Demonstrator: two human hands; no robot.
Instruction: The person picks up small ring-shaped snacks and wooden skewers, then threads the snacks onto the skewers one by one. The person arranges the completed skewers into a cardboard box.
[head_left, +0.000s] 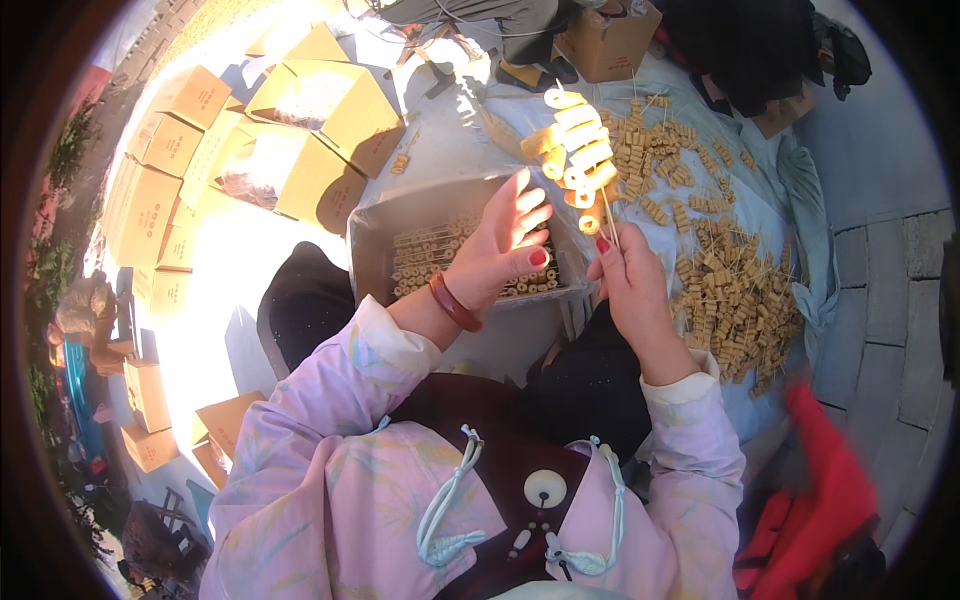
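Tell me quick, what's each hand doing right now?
Left hand: open, fingers spread, holding nothing, above the tray.
Right hand: closed on skewers loaded with pale rings.

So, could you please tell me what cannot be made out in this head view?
- Open cardboard boxes: contents washed out by sun glare.
- Grey tray: its right half is hidden behind the left hand.
- Skewer in the right hand: lower end hidden inside the fingers.
- Pile of filled skewers: single pieces too small to count.
- Red cloth: blurred and cut off by the fisheye rim.
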